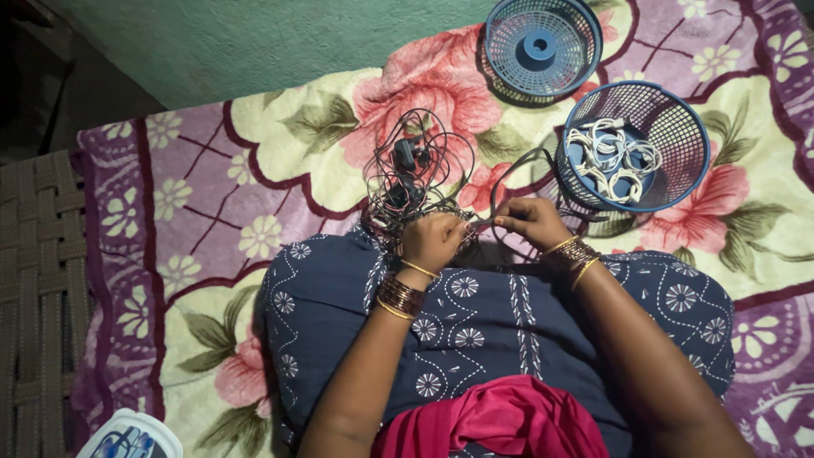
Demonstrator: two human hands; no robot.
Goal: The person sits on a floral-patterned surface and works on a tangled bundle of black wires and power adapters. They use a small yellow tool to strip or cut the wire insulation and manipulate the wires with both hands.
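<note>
Hands (483, 231) pinching black cable (517, 165), tangled wires (415, 174), blue basket (634, 146) beside

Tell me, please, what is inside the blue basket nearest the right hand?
The blue basket holds several coiled white cables on its blue floor. Whatever lies beneath the coils is covered.

We see a tangled heap of thin black cables (415, 174) with small dark plugs lying on the floral bedspread just beyond our knees. One dark strand (519, 163) loops up from the heap and arcs toward the right, its end pinched taut between our left hand (434, 240) and right hand (530, 220), which meet fingertip to fingertip at the heap's near edge.
</note>
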